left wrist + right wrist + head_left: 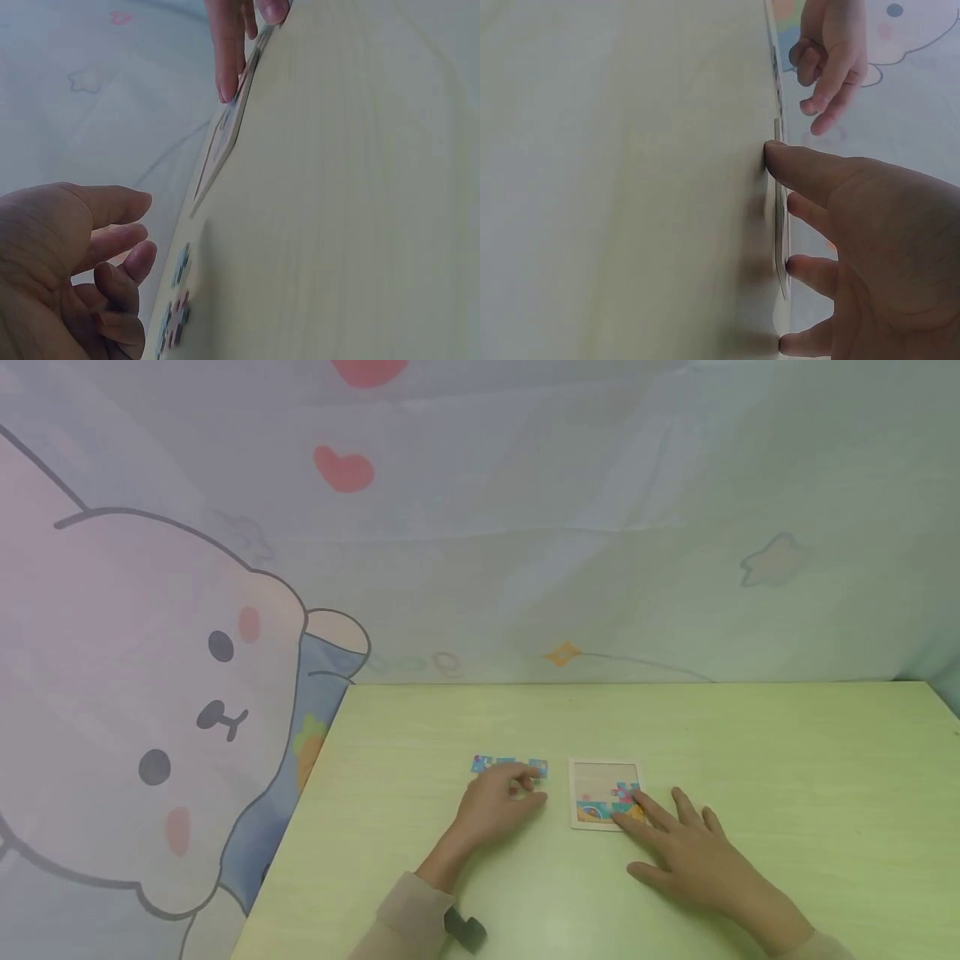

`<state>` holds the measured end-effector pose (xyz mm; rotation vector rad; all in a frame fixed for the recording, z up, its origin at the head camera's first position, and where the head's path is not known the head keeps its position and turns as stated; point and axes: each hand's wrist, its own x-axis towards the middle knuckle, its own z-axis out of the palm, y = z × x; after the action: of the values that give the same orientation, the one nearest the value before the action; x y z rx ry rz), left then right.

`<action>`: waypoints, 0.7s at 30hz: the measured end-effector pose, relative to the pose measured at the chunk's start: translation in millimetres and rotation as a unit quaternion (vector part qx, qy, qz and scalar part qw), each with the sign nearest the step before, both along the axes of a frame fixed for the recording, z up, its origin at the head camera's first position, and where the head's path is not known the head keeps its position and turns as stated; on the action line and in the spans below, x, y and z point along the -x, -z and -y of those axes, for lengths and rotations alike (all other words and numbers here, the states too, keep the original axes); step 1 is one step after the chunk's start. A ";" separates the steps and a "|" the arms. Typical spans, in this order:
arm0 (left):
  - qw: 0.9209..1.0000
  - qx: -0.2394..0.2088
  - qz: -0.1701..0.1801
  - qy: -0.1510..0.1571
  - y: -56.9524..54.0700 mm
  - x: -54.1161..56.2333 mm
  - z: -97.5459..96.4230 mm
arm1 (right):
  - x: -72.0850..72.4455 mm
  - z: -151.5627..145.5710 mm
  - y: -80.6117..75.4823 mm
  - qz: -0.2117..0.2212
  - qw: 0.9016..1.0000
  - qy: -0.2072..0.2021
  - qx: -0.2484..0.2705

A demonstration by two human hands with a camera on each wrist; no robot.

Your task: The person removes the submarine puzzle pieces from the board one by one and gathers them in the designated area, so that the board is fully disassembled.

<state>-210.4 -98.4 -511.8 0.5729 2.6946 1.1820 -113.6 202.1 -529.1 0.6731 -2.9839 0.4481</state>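
A square wooden jigsaw tray point(572, 793) lies on the table, with a row of joined puzzle pieces point(592, 812) along its near edge and a pink and blue piece point(624, 792) above them at the right. My right hand point(693, 860) is spread at the tray's lower right, index and middle fingertips over the fitted pieces. To the left, loose puzzle pieces point(538, 767) lie under and beyond my left hand point(495, 802). Its thumb and index finger stand apart in the left wrist view, the other fingers loosely curled, with nothing between them.
The pale wooden table point(787, 752) stretches out on both sides of the hands. Behind it hangs a cloth backdrop point(525, 527) with a cartoon bear, hearts and stars. A dark strap end point(468, 932) sticks out by the left sleeve.
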 end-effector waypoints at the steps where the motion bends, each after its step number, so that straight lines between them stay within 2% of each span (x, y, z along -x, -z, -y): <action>1: 1.000 -0.001 0.001 0.001 0.2 0.2 -3.6 | -0.1 -0.3 0.0 0.000 1.000 0.001 -0.001; 16: 0.999 0.004 0.009 0.044 0.2 6.8 -66.9 | -7.0 -11.1 -1.3 0.009 1.000 0.013 -0.009; 21: 0.999 0.009 0.012 0.052 7.2 11.2 -83.3 | -7.7 -13.1 0.6 0.010 1.000 0.008 -0.005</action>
<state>-221.6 -15.1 -519.0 0.6831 2.6167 1.1292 -105.9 215.1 -529.7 0.6475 -3.0111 0.4412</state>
